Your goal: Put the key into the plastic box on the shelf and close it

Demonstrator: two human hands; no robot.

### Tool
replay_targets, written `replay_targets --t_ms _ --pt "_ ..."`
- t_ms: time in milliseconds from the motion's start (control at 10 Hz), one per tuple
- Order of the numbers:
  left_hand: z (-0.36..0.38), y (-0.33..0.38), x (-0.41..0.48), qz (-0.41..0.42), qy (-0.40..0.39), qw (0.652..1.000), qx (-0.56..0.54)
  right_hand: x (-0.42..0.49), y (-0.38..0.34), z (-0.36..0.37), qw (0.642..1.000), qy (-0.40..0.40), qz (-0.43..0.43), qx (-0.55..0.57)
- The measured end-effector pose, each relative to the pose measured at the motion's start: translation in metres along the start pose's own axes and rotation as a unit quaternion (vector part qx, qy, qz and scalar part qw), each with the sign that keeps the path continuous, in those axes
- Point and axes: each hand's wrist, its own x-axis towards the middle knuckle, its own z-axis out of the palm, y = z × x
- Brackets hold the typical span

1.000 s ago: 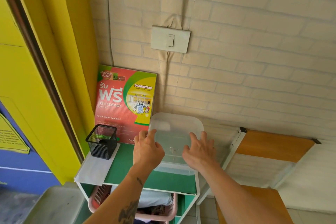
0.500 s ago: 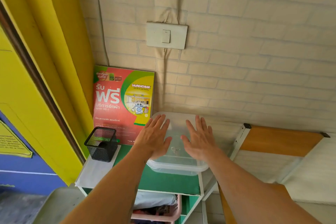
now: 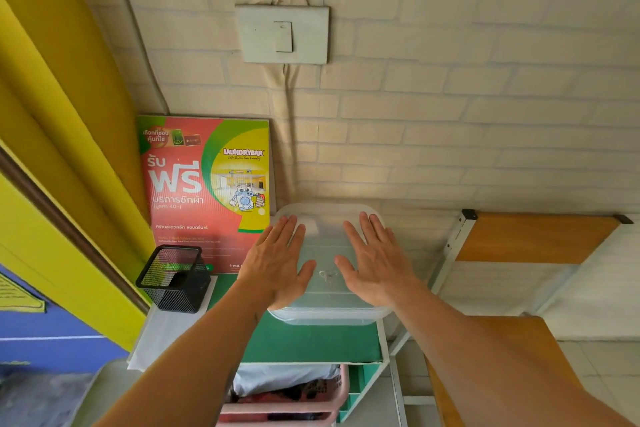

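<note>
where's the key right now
In the head view, the key lies inside the lidded plastic box on the green shelf top, between the left hand and right hand.

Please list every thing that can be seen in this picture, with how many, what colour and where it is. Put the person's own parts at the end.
plastic box: 1, clear, on the green shelf top, lid on
key: 1, pale metal, inside the box, seen through the lid
shelf: 1, green top with white frame, against the wall
poster: 1, red, green and yellow, leaning on the wall behind the shelf
mesh cup: 1, black, left end of the shelf top
basket: 1, pink, under the shelf top
light switch: 1, white, on the wall above
curtain: 1, yellow, far left
hands: 2, left hand and right hand flat on the lid
</note>
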Motion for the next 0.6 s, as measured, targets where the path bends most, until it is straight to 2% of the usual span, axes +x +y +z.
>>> replay_targets --t_ms 200,400,600 --pt "-0.012 0.003 -0.001 0.002 0.003 1.000 0.003 0.000 -0.003 -0.010 1.000 -0.013 0.004 0.025" --pt "-0.044 0.010 -0.003 -0.018 -0.020 0.998 -0.050 -0.002 -0.002 -0.047 0.998 -0.038 0.009 0.054" --pt "-0.091 0.031 -0.027 -0.067 0.022 0.993 -0.091 -0.033 0.007 -0.105 0.996 0.010 0.029 0.085"
